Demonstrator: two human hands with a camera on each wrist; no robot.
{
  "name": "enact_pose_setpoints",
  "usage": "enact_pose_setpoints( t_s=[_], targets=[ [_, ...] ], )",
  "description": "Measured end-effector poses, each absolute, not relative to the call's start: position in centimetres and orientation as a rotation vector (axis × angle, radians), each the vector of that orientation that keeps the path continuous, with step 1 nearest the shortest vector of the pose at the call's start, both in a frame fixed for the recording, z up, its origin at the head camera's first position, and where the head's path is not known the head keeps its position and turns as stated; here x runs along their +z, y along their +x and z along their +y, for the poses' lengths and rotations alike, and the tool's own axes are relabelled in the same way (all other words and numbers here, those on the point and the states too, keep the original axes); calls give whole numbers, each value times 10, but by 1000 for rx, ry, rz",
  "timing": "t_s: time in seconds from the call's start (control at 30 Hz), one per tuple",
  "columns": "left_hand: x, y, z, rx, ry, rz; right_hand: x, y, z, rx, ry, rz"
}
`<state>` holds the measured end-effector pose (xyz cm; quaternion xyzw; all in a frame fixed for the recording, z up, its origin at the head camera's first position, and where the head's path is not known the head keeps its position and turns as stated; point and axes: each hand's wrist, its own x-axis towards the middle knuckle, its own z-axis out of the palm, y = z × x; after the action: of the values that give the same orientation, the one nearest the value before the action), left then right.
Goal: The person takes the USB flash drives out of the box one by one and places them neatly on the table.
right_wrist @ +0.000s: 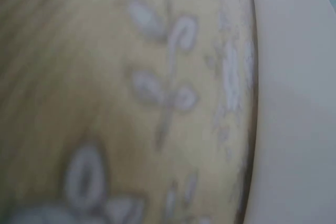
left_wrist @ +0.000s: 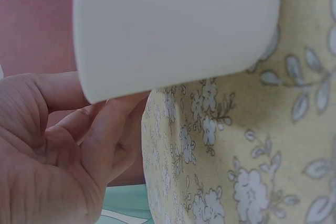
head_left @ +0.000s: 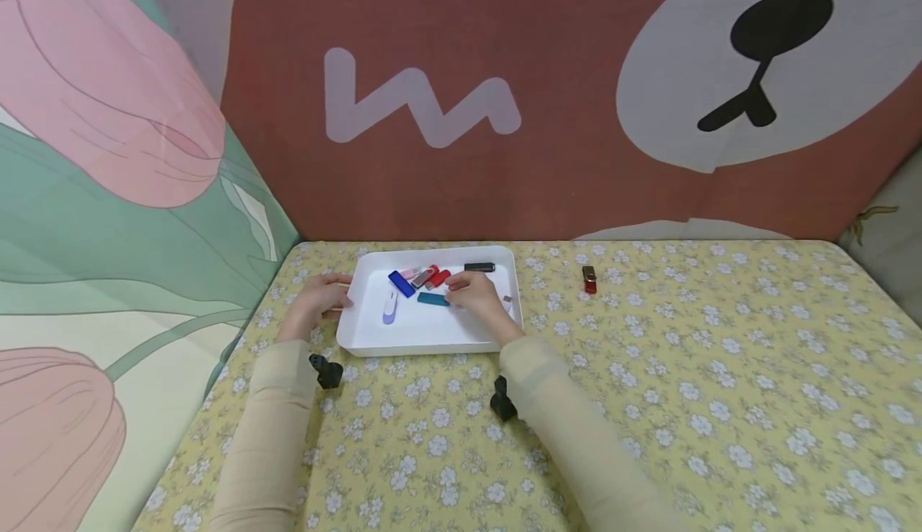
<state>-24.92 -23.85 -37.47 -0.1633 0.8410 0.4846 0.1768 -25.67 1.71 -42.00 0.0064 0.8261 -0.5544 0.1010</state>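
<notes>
A white tray (head_left: 432, 340) with several USB flash drives in it stands on the table. At its left side my left hand (head_left: 317, 302) grips the wall, with fingers bent at the lower edge in the left wrist view. Inside the tray, my right hand (head_left: 475, 296) has thumb and fingers pinched together on a mostly hidden red USB flash drive (head_left: 454, 286). Beside them lie a teal drive (head_left: 430, 299) and another red drive (head_left: 436, 279). The right wrist view shows only cloth and the tray's outer wall (right_wrist: 294, 98), without the hand.
Further drives in the tray are blue (head_left: 401, 283), lilac and white (head_left: 390, 308), and black (head_left: 479, 267). A red and brown drive (head_left: 589, 279) lies on the flowered cloth (head_left: 684, 404) right of the tray. A printed backdrop (head_left: 562, 172) rises behind the table.
</notes>
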Motion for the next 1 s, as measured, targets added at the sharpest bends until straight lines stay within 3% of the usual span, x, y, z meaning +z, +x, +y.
enact_pose_setpoints(
  t_s=[1.0],
  targets=[
    [-378,-251,-238,1382,-496,2372,-419,-253,13,-1254,-137,2691]
  ],
)
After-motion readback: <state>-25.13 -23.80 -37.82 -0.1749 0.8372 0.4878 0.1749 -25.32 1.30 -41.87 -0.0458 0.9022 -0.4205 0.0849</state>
